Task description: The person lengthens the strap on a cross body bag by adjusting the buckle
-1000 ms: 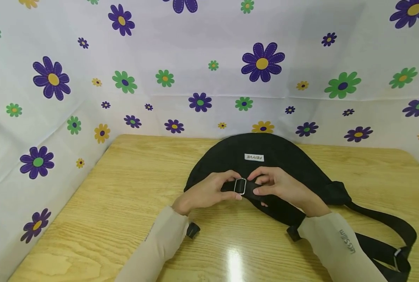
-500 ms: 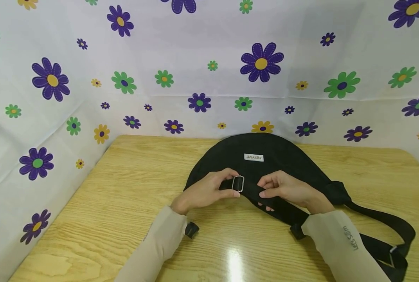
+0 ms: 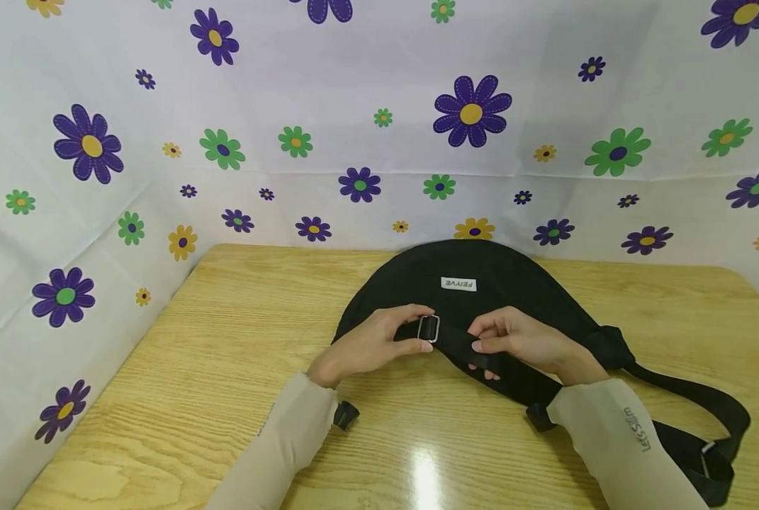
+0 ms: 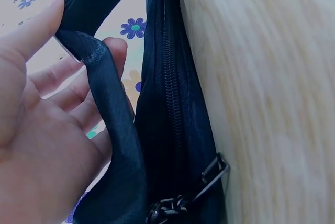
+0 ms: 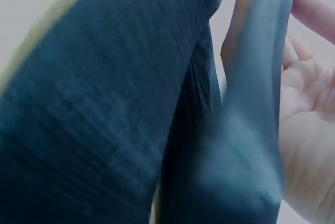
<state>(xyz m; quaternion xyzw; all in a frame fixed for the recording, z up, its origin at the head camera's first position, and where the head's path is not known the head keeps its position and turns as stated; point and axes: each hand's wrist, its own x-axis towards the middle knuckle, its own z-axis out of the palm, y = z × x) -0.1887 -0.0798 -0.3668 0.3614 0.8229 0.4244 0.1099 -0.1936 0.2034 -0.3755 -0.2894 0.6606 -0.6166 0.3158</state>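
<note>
A black crescent-shaped bag lies on the table with a white label upside down in the head view. Over its near edge, my left hand pinches a metal slide buckle on the black strap between thumb and fingers. To the right of the buckle, the thumb and fingers of my right hand pinch the same strap. The left wrist view shows the strap curving down past the palm, beside the bag's zipper. Blurred strap webbing passes before the right palm in its wrist view.
A long loop of strap trails over the right side of the wooden table. A black strap end shows by the left cuff. Flower-print cloth hangs behind and at the left.
My right hand has slid along the strap to the right, away from the buckle. My left hand and the buckle have shifted slightly left and up.
</note>
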